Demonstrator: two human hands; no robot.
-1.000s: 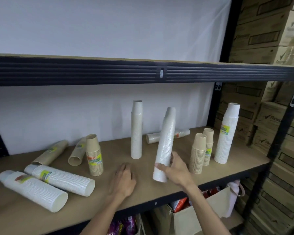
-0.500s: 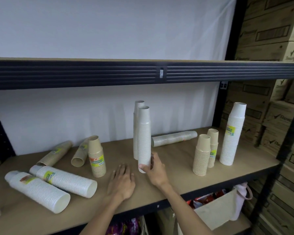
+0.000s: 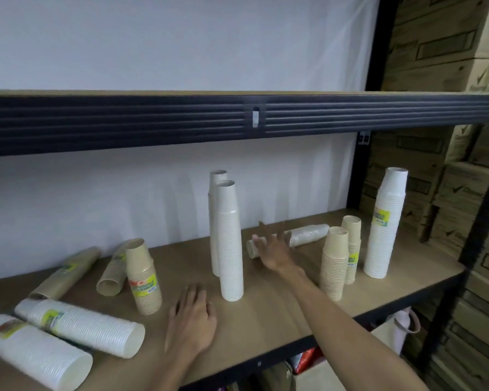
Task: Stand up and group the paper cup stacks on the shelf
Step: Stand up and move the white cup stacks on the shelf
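A: Big picture first: the wooden shelf [image 3: 266, 317] runs the full width, a dark beam [image 3: 153, 122] above it, cardboard boxes [image 3: 435, 66] piled off to the right.

B: And cups everywhere! Front left, a fat white stack [image 3: 37, 351] lies on its side, with a second fat stack [image 3: 82, 328] lying just behind it.

A: Over on the right the tall white stack [image 3: 384, 227] stands upright, green label high on its side.

B: Centre shelf, the front slim stack [image 3: 230, 249] is upright, and the rear slim stack [image 3: 213, 215] stands right behind it.

A: To their right, near the back wall, a lying white stack [image 3: 308, 235] is down on its side.

B: Now the browns! A front brown stack [image 3: 335, 263] and a back brown stack [image 3: 352, 244] stand beside the tall white one. On the left, a labelled brown stack [image 3: 144, 277] is upright, with a short brown roll [image 3: 112, 275] and a long brown roll [image 3: 65, 273] lying behind it.

A: Hands?

B: The right hand [image 3: 271, 246] is stretched out, fingers straight and spread, gripping nothing, over the left end of the lying white stack. It's blurred, so I cannot tell whether it touches.

A: And the left hand [image 3: 192, 320] rests palm down on bare shelf near the front slim stack's base, fingers relaxed, holding nothing.
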